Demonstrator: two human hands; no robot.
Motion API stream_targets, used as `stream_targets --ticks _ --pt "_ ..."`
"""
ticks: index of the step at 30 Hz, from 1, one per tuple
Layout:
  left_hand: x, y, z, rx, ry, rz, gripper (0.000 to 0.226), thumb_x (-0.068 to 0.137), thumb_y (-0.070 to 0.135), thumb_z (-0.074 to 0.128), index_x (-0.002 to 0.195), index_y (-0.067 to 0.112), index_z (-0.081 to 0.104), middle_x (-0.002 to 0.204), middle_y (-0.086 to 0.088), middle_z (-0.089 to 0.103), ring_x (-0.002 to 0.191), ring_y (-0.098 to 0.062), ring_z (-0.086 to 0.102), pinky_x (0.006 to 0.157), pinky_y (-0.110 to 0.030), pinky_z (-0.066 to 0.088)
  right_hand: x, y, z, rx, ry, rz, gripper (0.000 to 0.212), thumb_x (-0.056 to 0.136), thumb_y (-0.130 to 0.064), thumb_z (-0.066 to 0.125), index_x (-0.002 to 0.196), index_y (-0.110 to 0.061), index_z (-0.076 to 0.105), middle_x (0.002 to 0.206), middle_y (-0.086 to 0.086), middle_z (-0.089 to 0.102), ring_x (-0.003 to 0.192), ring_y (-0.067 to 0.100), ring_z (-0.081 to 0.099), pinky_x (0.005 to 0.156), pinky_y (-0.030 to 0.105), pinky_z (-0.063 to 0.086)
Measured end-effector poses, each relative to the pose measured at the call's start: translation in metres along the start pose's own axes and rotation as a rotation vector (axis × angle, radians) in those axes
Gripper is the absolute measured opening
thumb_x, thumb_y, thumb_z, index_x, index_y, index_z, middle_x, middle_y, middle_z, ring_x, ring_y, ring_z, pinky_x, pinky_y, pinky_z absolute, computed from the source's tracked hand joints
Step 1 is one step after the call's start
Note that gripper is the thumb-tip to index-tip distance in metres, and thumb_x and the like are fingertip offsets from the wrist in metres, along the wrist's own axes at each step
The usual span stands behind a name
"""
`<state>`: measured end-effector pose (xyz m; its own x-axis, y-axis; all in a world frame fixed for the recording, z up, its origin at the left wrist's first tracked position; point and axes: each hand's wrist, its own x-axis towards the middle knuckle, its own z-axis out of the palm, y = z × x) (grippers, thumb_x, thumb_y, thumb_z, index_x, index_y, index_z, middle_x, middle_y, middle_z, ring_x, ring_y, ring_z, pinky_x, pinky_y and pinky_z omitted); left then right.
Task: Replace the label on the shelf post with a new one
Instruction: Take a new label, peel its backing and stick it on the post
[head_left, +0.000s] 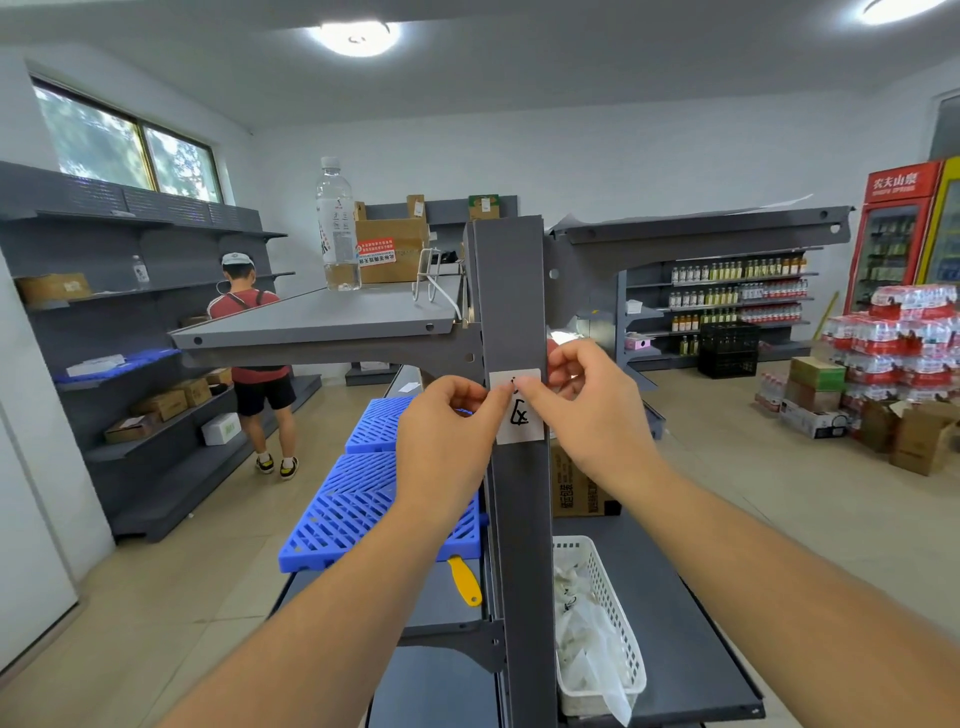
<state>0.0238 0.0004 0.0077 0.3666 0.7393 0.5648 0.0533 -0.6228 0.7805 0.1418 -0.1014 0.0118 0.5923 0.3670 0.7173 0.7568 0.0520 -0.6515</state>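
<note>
A white paper label (521, 418) with black handwriting sits on the front face of the grey shelf post (511, 291), at mid-height. My left hand (448, 435) reaches in from the left, thumb and forefinger pinching the label's upper left part. My right hand (589, 402) comes from the right, its fingertips on the label's upper middle, next to the left fingers. Both sets of fingertips cover the top of the writing. Whether the label is stuck flat or partly lifted I cannot tell.
A grey shelf (332, 317) to the left carries a water bottle (336, 223) and a cardboard box (392, 249). Below lie blue plastic pallets (363, 499), a yellow tool (464, 579) and a white basket (615, 613) of bags. A person (254, 364) stands at the left wall shelves.
</note>
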Motion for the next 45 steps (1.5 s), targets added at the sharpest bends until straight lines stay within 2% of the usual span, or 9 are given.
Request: stream_targets --ticks 6,11,17,19,23,26,33,40,45 --pt "0.011 0.008 -0.004 0.137 -0.026 0.049 0.041 0.09 0.061 0.066 0.076 0.022 0.07 0.064 0.006 0.069 0.057 -0.006 0.06 0.053 -0.021 0.042 0.004 0.001 0.002 0.027 0.022 0.065 0.026 0.088 -0.043 0.076 0.1 -0.021 0.067 0.084 -0.008 0.066 0.074 0.004 0.06 0.07 0.022 0.052" --pt "0.017 0.008 -0.006 0.146 -0.066 0.057 0.047 0.091 0.061 0.063 0.069 0.021 0.07 0.062 0.003 0.073 0.06 -0.012 0.071 0.059 -0.035 0.06 0.007 0.001 -0.002 0.108 -0.001 0.13 0.02 0.089 -0.039 0.077 0.096 -0.021 0.071 0.084 -0.009 0.068 0.077 0.004 0.062 0.07 0.018 0.05" --pt "0.013 0.006 -0.012 0.074 -0.105 0.004 0.037 0.099 0.049 0.059 0.08 0.021 0.075 0.069 0.007 0.076 0.059 -0.01 0.073 0.055 -0.025 0.061 0.007 0.005 -0.009 0.165 -0.065 0.142 0.01 0.098 -0.031 0.068 0.095 -0.023 0.073 0.088 -0.012 0.073 0.079 -0.004 0.067 0.06 0.009 0.051" --pt "0.012 0.006 -0.012 0.091 -0.107 0.025 0.035 0.099 0.05 0.059 0.081 0.024 0.073 0.071 0.007 0.076 0.059 -0.009 0.073 0.053 -0.021 0.059 0.007 0.007 -0.009 0.162 -0.066 0.127 0.013 0.098 -0.034 0.067 0.096 -0.023 0.073 0.088 -0.011 0.074 0.082 -0.004 0.069 0.063 0.014 0.054" --pt "0.01 0.009 -0.006 0.162 -0.064 0.078 0.04 0.089 0.063 0.066 0.076 0.025 0.067 0.062 0.006 0.069 0.059 -0.01 0.069 0.057 -0.028 0.058 0.004 0.009 -0.002 0.125 -0.043 0.086 0.023 0.089 -0.041 0.076 0.096 -0.02 0.07 0.086 -0.004 0.071 0.081 0.013 0.068 0.074 0.028 0.058" --pt "0.009 0.011 -0.004 0.212 -0.04 0.095 0.038 0.089 0.06 0.068 0.079 0.023 0.067 0.065 0.007 0.067 0.061 -0.008 0.063 0.056 -0.024 0.048 0.003 0.011 0.001 0.125 -0.036 0.095 0.024 0.088 -0.04 0.078 0.095 -0.019 0.068 0.086 -0.002 0.068 0.079 0.011 0.063 0.076 0.031 0.058" --pt "0.003 -0.007 -0.003 0.231 -0.076 0.081 0.036 0.089 0.058 0.07 0.078 0.023 0.065 0.064 0.006 0.068 0.061 -0.01 0.066 0.056 -0.025 0.049 -0.006 0.024 -0.001 0.125 -0.121 0.096 0.022 0.086 -0.03 0.082 0.095 -0.017 0.066 0.082 -0.006 0.065 0.074 0.004 0.058 0.068 0.013 0.05" --pt "-0.007 -0.025 0.0 0.203 -0.116 0.057 0.03 0.09 0.051 0.072 0.077 0.025 0.063 0.068 0.007 0.069 0.059 -0.009 0.065 0.055 -0.019 0.044 -0.018 0.04 -0.003 0.079 -0.184 0.07 0.019 0.086 -0.027 0.082 0.094 -0.019 0.067 0.083 -0.006 0.066 0.07 -0.002 0.055 0.068 0.011 0.049" --pt "-0.013 -0.034 0.003 0.239 -0.138 0.072 0.028 0.091 0.05 0.071 0.081 0.025 0.064 0.077 0.01 0.069 0.068 -0.009 0.064 0.061 -0.023 0.048 -0.024 0.045 -0.005 0.062 -0.223 0.056 0.019 0.086 -0.023 0.082 0.098 -0.021 0.067 0.087 -0.003 0.068 0.073 0.004 0.057 0.072 0.016 0.052"
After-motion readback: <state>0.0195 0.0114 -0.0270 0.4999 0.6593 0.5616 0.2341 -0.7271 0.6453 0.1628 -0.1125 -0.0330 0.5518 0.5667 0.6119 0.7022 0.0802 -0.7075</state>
